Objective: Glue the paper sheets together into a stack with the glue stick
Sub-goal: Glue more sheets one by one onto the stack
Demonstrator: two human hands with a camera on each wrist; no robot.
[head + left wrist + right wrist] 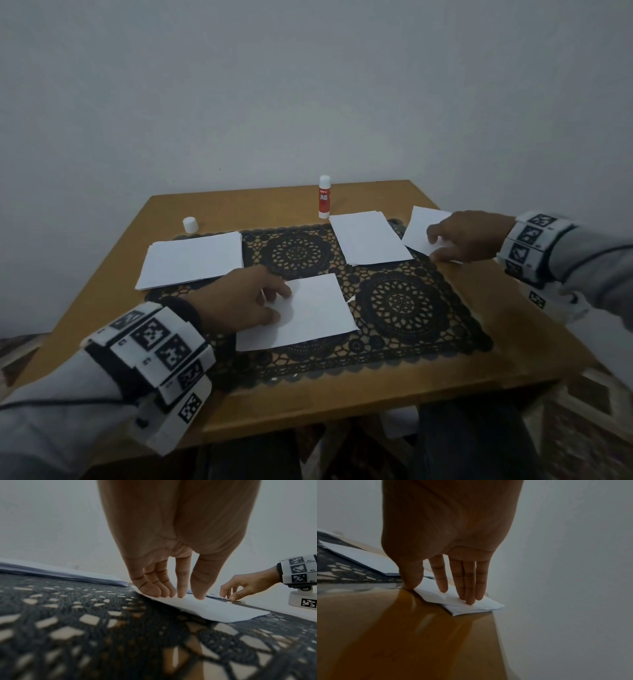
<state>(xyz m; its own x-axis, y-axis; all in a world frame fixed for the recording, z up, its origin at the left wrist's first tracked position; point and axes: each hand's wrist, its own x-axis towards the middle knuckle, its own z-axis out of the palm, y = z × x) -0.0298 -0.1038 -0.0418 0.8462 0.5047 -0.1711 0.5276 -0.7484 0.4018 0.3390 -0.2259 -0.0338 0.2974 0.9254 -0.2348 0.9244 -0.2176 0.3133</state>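
Note:
A single white sheet (318, 308) lies on the black lace mat (404, 308) near the front. My left hand (281, 305) presses its left edge with straight fingertips (180, 595) and thumb. Another white sheet (421, 226) lies on the bare wood at the right. There my right hand (432, 246) rests straight fingers (469, 600) on that sheet (479, 608), with the thumb touching the table at its corner. The red glue stick (324, 200) stands upright at the back, apart from both hands. Its white cap (190, 224) sits at the back left.
A stack of white sheets (191, 260) lies at the left of the mat, and another stack (370, 241) at the back right. The wooden table (496, 342) stands against a white wall. My legs show below its front edge.

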